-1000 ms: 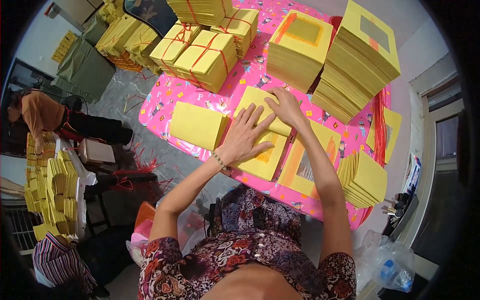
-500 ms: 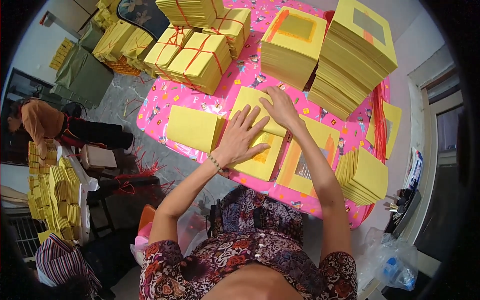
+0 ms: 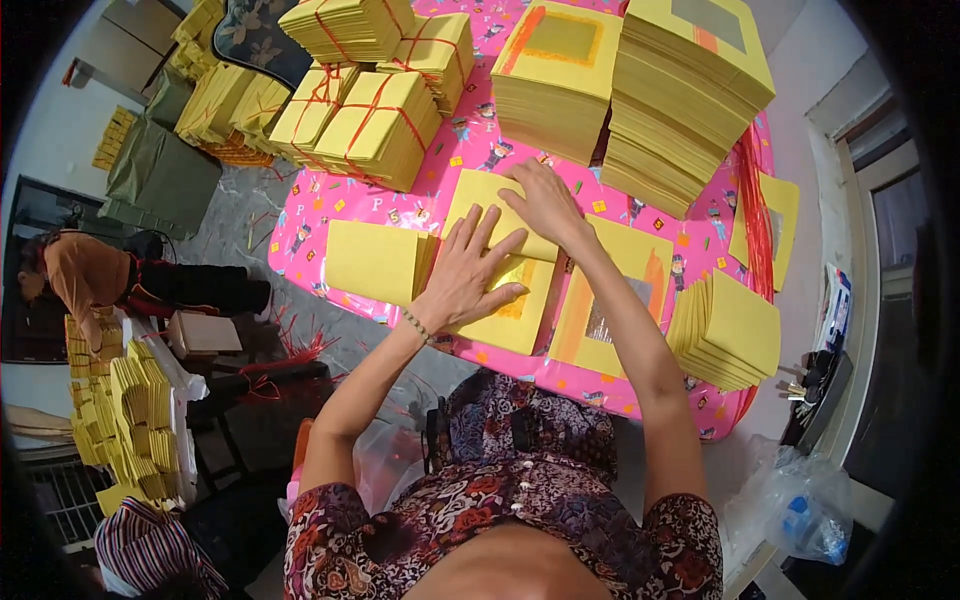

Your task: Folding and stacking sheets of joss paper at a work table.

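On the pink table lies a partly folded yellow paper sheet (image 3: 515, 335), a shiny gold-orange patch showing on its near part. My left hand (image 3: 470, 270) rests palm down across it, fingers spread and thumb stretched over the patch. My right hand (image 3: 550, 208) is on the far folded part of the sheet, near its right edge. Its fingers are slightly bent and its thumb is apart, with nothing seen in its grip. To the left sits a small pile of folded yellow sheets (image 3: 372, 260). Right of my hands, under my right forearm, lies an unfolded yellow sheet (image 3: 580, 340) with a silver patch.
Tall yellow paper stacks (image 3: 555, 115) stand at the far right, bundles tied with red string (image 3: 380, 120) at the far left. Folded sheets (image 3: 735, 330) fan out by the right edge, near red strings (image 3: 758, 220). Another person (image 3: 90, 270) bends over yellow bundles at left.
The view has shifted slightly, so the table sits a little higher and further left. My right hand has moved slightly over the folded sheet; my left stays spread on it.
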The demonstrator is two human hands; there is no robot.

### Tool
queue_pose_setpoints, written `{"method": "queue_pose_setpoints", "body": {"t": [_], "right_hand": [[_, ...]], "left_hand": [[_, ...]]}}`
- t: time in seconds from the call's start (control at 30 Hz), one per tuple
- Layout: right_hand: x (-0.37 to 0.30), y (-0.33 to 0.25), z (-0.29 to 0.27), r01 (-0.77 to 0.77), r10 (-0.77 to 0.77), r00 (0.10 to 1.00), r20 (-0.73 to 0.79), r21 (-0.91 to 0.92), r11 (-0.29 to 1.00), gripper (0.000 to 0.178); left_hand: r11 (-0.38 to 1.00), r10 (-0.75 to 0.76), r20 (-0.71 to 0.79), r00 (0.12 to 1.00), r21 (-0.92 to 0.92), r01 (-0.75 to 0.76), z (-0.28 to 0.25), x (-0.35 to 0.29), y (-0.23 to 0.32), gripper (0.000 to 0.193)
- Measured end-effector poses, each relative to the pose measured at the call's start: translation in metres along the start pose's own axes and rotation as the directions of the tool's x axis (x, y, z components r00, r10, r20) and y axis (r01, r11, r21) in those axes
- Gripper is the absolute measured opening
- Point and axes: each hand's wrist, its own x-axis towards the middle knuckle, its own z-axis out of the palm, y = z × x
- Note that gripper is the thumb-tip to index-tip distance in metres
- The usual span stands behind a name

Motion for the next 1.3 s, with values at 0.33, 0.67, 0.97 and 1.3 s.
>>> {"method": "queue_pose_setpoints", "body": {"t": [0.33, 0.67, 0.97, 1.3], "right_hand": [[0.002, 0.003, -0.003, 0.044, -0.044, 0.999, 0.001, 0.013, 0.999, 0.04], [-0.057, -0.022, -0.002, 0.093, -0.109, 0.986, -0.124, -0.129, 0.987, 0.043], [-0.134, -0.028, 0.006, 0.153, -0.153, 0.988, 0.015, -0.236, 0.96, 0.066], [-0.137, -0.028, 0.002, 0.158, -0.123, 0.981, 0.151, -0.248, 0.956, 0.079]], "left_hand": [[0.997, 0.02, 0.065, 0.998, 0.075, -0.024, -0.007, -0.003, 0.001, 0.073], [0.998, 0.015, 0.078, 0.997, 0.061, -0.02, -0.002, -0.004, -0.003, 0.074], [0.998, 0.032, 0.064, 0.997, 0.057, -0.036, -0.004, -0.004, -0.002, 0.075], [0.996, 0.079, 0.05, 0.996, 0.045, -0.081, -0.005, -0.006, -0.006, 0.085]]}}
